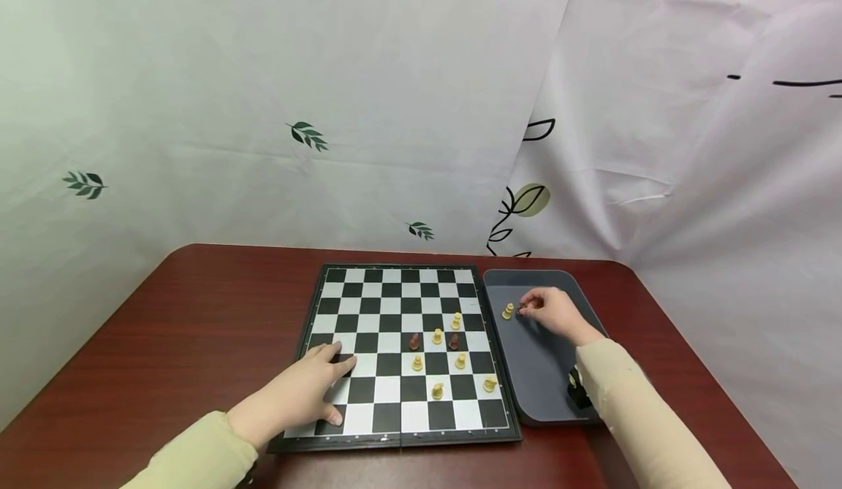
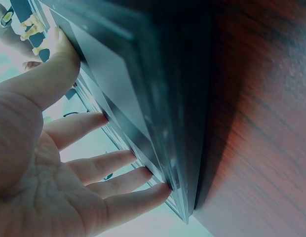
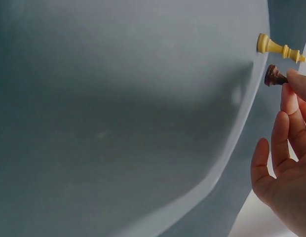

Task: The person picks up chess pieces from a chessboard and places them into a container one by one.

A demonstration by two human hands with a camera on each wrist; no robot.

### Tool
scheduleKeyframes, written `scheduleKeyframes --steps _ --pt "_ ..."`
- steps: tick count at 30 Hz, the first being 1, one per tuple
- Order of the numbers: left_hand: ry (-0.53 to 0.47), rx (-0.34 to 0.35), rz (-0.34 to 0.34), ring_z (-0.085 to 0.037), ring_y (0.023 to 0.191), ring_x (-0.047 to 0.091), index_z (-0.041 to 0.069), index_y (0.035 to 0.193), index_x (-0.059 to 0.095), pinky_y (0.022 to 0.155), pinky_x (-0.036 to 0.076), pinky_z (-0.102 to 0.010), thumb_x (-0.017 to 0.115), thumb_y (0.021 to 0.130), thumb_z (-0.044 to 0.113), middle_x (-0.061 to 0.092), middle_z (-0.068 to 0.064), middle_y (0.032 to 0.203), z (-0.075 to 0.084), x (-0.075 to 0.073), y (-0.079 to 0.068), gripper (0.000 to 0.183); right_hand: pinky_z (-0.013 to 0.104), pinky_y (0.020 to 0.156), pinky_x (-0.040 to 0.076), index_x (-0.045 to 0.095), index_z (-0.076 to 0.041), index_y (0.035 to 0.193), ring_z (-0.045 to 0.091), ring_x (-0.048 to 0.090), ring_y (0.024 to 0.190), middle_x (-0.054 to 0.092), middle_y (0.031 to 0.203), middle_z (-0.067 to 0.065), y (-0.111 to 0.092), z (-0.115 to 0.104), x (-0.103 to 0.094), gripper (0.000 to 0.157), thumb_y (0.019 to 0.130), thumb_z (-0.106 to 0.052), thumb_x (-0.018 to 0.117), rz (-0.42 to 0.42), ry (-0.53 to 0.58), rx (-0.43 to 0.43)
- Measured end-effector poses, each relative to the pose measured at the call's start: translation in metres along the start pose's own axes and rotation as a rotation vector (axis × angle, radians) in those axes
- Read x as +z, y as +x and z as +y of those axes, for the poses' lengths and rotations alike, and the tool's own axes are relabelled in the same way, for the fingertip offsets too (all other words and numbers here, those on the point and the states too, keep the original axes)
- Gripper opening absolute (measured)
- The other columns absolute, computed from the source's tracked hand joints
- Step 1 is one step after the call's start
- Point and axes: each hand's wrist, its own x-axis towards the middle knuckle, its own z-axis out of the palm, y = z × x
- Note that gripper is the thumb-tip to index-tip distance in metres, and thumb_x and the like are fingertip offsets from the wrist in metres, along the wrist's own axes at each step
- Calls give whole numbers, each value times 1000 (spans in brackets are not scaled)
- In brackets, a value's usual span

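In the head view, a black-and-white chessboard [image 1: 358, 405] lies on the table. My left hand [image 1: 302, 388] rests on its left side with fingers spread and relaxed; the left wrist view has the fingertips touching the board's surface near its edge. Over the grey tray [image 1: 536, 379], my right hand [image 1: 555, 312] pinches a dark brown chess piece [image 3: 274, 76] between thumb and fingers. The fingers hide the piece's top, so its exact kind cannot be told. Beside it in the tray stands a yellow chess king [image 3: 281, 48].
Several yellow pieces [image 1: 437, 336] and two brown pieces [image 1: 414, 341] are on the board's right half. The tray adjoins the board's right edge. A reddish-brown table [image 1: 217, 313] lies beneath, with a patterned cloth [image 1: 408, 109] hanging behind.
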Motion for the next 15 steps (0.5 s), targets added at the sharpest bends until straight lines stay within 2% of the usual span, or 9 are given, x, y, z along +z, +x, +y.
scheduleKeyframes --steps 15 --pt "-6 -15 0 -50 125 41 -1 128 57 98 41 -57 86 56 34 45 -32 135 2 0 0 85 27 58 43 70 1 86 11 51 62 64 72 5 3 5 5 5 84 -3 67 14 -38 -17"
